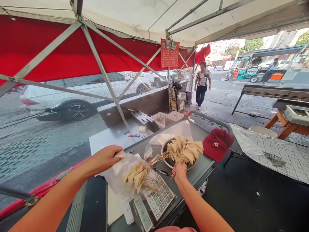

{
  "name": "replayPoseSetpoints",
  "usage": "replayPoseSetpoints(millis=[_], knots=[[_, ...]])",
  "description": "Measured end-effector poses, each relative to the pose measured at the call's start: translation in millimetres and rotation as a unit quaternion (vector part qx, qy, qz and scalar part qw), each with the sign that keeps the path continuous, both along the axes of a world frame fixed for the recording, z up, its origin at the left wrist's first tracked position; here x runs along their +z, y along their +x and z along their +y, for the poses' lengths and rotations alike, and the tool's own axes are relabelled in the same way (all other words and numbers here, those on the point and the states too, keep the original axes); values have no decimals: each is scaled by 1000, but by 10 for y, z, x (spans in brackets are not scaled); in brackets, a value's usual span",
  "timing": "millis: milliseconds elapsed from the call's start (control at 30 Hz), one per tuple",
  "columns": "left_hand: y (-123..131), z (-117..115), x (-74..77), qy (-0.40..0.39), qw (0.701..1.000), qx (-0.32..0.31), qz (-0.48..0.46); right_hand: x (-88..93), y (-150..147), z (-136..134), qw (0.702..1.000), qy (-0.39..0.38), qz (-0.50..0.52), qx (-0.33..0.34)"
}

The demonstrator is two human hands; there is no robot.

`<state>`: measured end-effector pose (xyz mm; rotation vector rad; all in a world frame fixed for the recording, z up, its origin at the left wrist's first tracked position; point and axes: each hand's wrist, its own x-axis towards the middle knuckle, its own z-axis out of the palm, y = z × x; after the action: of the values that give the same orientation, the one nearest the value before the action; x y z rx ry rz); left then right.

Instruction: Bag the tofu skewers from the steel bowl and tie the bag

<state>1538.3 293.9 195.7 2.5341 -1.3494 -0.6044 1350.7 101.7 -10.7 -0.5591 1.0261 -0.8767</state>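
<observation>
My left hand is closed on the rim of a clear plastic bag that holds several triangular tofu skewers and rests over a digital scale. My right hand is closed on a bunch of skewer sticks at the near edge of a metal bowl. That bowl is heaped with more triangular skewers and sits on the grey stall counter.
A red cap lies right of the bowl. Baskets, a clear bag and small clips sit farther back on the counter. A tiled table stands to the right. A person in a striped shirt walks beyond the stall; cars pass behind the plastic sheet.
</observation>
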Motion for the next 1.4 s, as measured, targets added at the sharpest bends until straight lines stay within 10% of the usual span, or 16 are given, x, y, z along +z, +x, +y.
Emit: replayPoseSetpoints(millis=[467,767,967,1133,1400], knots=[[-87,-87,44,-117,956,41,266,200,-755,13,980,-16,-48,193],[-133,-218,-61,-115,965,165,171,434,-1222,201,779,138,-205,576],[-153,-235,-64,-119,984,124,53,320,-1208,292,642,222,-273,681],[-216,-315,-103,-83,986,85,-120,133,-1167,334,621,273,-260,687],[-278,-266,-91,-77,992,41,-93,-255,-907,464,577,368,-363,632]])
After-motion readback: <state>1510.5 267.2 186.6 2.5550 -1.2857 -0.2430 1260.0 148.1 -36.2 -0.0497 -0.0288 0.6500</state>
